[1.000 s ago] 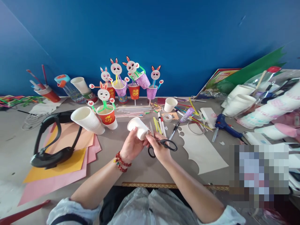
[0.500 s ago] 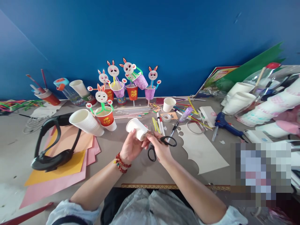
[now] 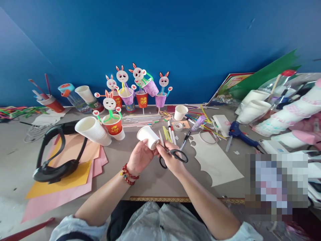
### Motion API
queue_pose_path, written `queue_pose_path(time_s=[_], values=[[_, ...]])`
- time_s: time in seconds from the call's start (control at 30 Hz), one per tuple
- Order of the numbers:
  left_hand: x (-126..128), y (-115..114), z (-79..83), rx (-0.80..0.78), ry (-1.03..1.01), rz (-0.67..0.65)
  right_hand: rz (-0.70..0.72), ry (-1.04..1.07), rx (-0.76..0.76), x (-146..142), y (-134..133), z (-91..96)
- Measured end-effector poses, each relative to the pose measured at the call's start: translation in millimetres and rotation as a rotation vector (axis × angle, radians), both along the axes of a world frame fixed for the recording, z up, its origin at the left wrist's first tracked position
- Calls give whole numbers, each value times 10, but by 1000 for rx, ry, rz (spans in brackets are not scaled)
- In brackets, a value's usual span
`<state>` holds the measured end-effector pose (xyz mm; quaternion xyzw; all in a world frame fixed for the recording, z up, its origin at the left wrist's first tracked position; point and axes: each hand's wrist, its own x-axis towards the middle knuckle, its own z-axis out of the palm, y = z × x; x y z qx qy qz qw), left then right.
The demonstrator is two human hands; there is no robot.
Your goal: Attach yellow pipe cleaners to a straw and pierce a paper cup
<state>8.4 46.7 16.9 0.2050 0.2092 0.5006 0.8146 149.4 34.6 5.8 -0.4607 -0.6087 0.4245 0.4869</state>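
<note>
My left hand (image 3: 139, 156) is closed around a white paper cup (image 3: 147, 136), holding it on its side with the mouth facing left and up. My right hand (image 3: 171, 157) grips black-handled scissors (image 3: 175, 156); their blades point up along the right side of the cup's base. Both hands hover just above the grey table (image 3: 15, 160), near its front edge. A red bead bracelet (image 3: 128, 174) circles my left wrist.
Paper-cup bunnies (image 3: 140, 83) stand at the back. A stack of white cups (image 3: 92, 130) lies on its side at left, beside a black headset (image 3: 57, 154) on coloured paper sheets (image 3: 62, 180). Straws, markers, tape, a cut white sheet (image 3: 215, 160) and a blue glue gun (image 3: 240, 137) lie to the right.
The scissors' handles closed together and the blade tips rose beside the cup. The hands stayed in about the same place.
</note>
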Motion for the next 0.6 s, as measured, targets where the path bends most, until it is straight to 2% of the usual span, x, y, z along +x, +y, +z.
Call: queue_pose_path(time_s=[0.13, 0.27, 0.4, 0.6], values=[[22, -3, -10, -12, 17, 42, -49, -216, 132, 31, 4, 21], [15, -5, -35, -60, 51, 68, -79, -343, 290, 50, 17, 22], [7, 5, -79, -101, 57, 92, -83, -395, 416, 59, 35, 19], [9, 10, -87, -121, 93, 104, -65, -430, 521, 62, 38, 43]])
